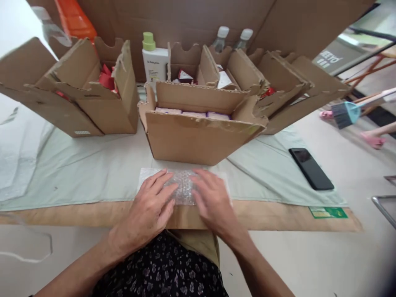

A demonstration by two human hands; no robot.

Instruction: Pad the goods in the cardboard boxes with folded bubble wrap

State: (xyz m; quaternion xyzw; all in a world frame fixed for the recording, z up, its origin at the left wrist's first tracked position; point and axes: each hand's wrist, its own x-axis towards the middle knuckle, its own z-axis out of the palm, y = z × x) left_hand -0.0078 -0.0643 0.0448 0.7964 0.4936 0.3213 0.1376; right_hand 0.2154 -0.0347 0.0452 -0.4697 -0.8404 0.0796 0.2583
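A clear sheet of bubble wrap (185, 187) lies on the cloth at the table's front edge, partly hidden under my fingers. My left hand (153, 202) rests on its left part, fingers stretched and slightly apart. On the right part lies my right hand (213, 200), its fingers likewise extended and spread. Neither hand is closed round the wrap. Just beyond them stands an open cardboard box (198, 136) with several purple-edged packs (193, 114) inside. Whether anything is wrapped within the sheet I cannot tell.
More open cardboard boxes (102, 107) hold red items behind. A white bottle with a green cap (154, 62) stands among them. A black phone (311, 168) lies at the right. More bubble wrap (18, 165) is at the left. A broom (345, 113) and a person's feet (373, 139) show beyond.
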